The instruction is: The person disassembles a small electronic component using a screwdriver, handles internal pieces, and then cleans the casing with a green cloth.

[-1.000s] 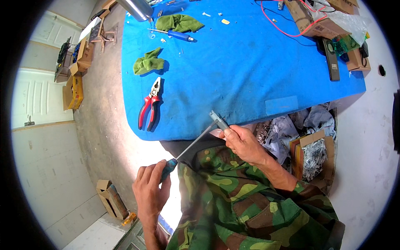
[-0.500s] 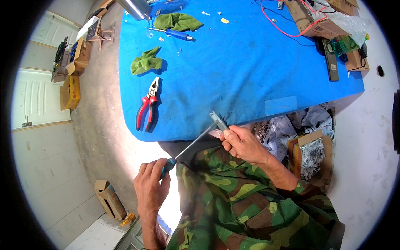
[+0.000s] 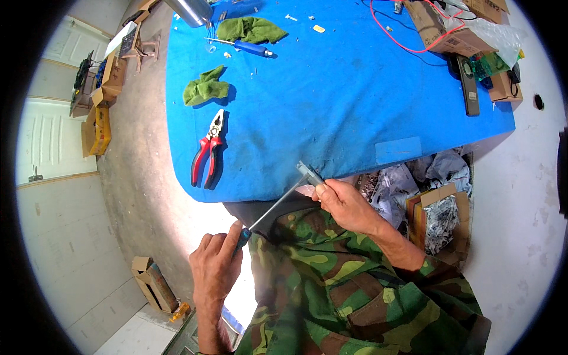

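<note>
My left hand (image 3: 214, 260) is closed round the dark teal handle of a screwdriver (image 3: 275, 208), index finger stretched along it. Its long metal shaft slants up to the right, and the tip meets a small grey part (image 3: 309, 173). That part, narrow with a notched end, is pinched between the thumb and fingers of my right hand (image 3: 345, 205). Both hands are in front of the table's near edge, above my lap. The exact contact of tip and part is too small to make out. Red-and-black pliers (image 3: 207, 151) lie on the blue cloth nearby.
On the blue-covered table (image 3: 307, 106) lie two green cloths (image 3: 205, 87), a blue-handled screwdriver (image 3: 253, 48) and small scraps. A metal cylinder (image 3: 192, 10) stands far left. Cardboard boxes (image 3: 449, 35), a red wire and a dark device (image 3: 468, 87) sit far right. A scrap-filled box (image 3: 439, 222) is below.
My left index finger has straightened forward along the screwdriver handle. The grey part has shifted very slightly, still in my right hand. The whole view has moved a little.
</note>
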`<action>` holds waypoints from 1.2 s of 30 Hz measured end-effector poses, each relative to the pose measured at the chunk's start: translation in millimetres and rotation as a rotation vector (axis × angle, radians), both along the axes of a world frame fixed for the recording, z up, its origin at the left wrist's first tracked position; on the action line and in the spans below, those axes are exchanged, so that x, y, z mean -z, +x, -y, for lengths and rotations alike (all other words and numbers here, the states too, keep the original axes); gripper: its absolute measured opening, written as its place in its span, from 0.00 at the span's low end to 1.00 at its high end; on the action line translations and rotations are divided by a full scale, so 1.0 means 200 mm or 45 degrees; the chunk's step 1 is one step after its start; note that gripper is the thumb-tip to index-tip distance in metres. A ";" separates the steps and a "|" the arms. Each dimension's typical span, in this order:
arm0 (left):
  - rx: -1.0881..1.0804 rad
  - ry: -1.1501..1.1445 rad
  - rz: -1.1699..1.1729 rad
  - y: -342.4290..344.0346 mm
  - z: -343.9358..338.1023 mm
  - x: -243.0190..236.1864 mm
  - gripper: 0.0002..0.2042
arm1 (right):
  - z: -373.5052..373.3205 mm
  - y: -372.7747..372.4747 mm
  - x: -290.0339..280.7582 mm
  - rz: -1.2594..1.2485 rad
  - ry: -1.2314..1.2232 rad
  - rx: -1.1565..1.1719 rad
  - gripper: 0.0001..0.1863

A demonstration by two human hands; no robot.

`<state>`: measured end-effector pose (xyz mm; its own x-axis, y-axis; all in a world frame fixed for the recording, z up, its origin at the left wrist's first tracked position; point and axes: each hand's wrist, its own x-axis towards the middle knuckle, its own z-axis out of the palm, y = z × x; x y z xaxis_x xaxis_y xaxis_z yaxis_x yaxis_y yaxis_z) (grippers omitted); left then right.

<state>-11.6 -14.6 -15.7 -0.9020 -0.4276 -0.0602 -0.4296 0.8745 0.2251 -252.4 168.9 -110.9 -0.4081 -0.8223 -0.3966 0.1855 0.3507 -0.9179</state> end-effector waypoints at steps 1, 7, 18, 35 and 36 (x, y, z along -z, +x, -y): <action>0.005 -0.005 -0.001 0.00 0.00 0.00 0.26 | 0.00 0.00 0.00 0.000 -0.008 -0.002 0.18; 0.021 -0.010 -0.007 -0.01 0.01 -0.02 0.25 | 0.00 0.01 0.00 -0.113 0.001 0.019 0.20; -0.001 0.136 -0.181 0.00 0.04 0.11 0.21 | 0.01 0.00 -0.04 -0.223 0.089 -0.016 0.22; -0.198 0.753 -0.143 0.00 0.06 0.11 0.18 | 0.00 0.01 -0.01 -0.403 0.089 -0.066 0.21; -0.186 0.646 -0.141 0.01 0.05 0.10 0.18 | 0.00 0.01 -0.01 -0.387 0.083 -0.067 0.21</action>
